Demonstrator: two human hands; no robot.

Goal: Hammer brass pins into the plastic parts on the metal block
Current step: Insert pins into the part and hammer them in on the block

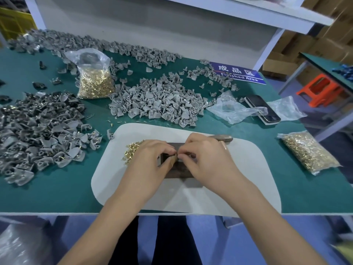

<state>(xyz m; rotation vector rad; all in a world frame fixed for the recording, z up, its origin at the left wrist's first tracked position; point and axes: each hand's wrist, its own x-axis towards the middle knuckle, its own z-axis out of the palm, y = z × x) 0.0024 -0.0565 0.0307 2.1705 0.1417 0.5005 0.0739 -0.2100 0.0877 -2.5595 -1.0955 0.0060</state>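
Observation:
A dark metal block lies on a white mat at the table's near edge. Over the block my left hand pinches a small grey plastic part. My right hand meets it fingertip to fingertip and pinches something tiny at the part, too small to name. Loose brass pins lie on the mat just left of my left hand. A hammer rests on the mat behind my right hand, mostly hidden.
Heaps of grey plastic parts cover the green table, with a darker heap at left. Bags of brass pins stand at back left and lie at right. A phone, clear bags and a blue sign lie at back right.

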